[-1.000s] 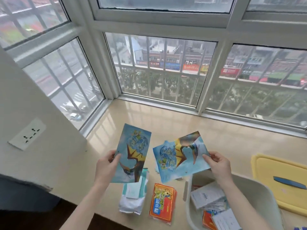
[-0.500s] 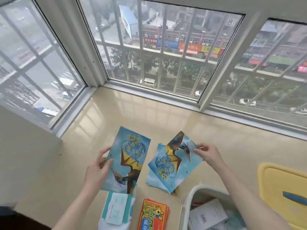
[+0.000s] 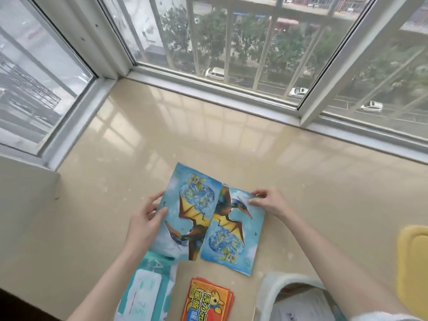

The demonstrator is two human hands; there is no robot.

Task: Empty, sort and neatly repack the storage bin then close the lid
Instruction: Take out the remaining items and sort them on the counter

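The left hand (image 3: pixel 143 224) grips one glossy blue pterosaur-printed packet (image 3: pixel 185 205) by its edge. The right hand (image 3: pixel 269 202) pinches a second blue packet (image 3: pixel 234 237) at its corner, centre frame. With such light grips, either might slip. I count two blue packets, one stack of orange packets (image 3: pixel 206 300) and one white plastic storage bin (image 3: pixel 269 288), lower right.

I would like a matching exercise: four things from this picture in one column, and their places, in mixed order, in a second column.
1. yellow lid
2. orange packets
3. storage bin
4. dinosaur packets

A. bottom edge, left of the bin
B. right edge of the view
C. one gripped by the left hand, one pinched by the right hand
D. bottom right corner, papers inside

Pairs: 1-B, 2-A, 3-D, 4-C
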